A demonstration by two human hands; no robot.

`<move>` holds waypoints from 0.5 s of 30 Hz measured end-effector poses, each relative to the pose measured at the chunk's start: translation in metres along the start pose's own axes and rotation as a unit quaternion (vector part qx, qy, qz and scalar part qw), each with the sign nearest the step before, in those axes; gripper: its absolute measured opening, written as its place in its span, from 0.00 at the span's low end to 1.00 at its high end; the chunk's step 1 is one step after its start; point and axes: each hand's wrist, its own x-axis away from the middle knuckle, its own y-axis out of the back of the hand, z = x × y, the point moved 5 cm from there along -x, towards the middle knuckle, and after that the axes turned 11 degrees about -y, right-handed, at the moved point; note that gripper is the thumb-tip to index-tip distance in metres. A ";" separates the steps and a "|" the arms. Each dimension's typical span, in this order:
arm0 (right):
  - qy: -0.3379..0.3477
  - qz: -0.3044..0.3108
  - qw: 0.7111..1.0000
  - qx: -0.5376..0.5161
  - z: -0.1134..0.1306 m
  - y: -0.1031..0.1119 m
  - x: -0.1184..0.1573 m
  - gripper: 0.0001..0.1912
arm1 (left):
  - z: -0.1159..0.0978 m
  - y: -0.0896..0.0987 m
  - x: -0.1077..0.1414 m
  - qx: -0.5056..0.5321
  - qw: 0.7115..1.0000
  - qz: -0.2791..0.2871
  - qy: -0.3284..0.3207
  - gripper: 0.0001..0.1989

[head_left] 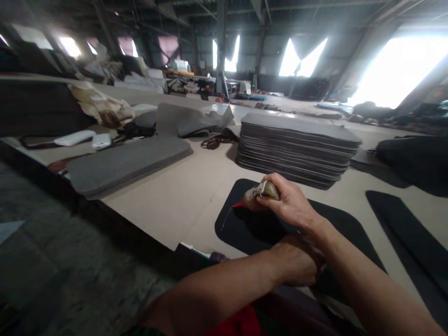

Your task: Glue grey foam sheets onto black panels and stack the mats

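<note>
My right hand [289, 200] is wrapped round a stained squeeze bottle [254, 198] with a red nozzle [239, 204]. The bottle is tilted, its tip pointing down and left. Below it lies a black round-cornered panel [336, 219] on the table. A thin pale line runs from near the tip towards the panel's left end. My left hand [303, 259] is over the near part of the same panel, crossing under my right wrist. Its fingers are turned away and hidden, so whether it holds anything does not show.
Behind the panel stands a tall stack of grey-black sheets [297, 147]. A lower stack of grey panels [129, 163] lies to the left, near the edge of the beige table [168, 205]. Dark strips [406, 233] lie at right. A coiled cord [212, 142] is between the stacks.
</note>
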 end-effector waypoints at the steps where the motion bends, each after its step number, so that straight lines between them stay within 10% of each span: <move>1: -0.002 -0.013 1.000 0.017 -0.002 0.001 -0.002 0.14 | 0.000 0.000 0.000 0.006 1.000 -0.010 -0.004 0.15; 15: -0.095 -0.102 0.987 0.085 -0.047 0.007 -0.047 0.14 | 0.002 0.004 0.003 0.004 1.000 -0.009 0.016 0.09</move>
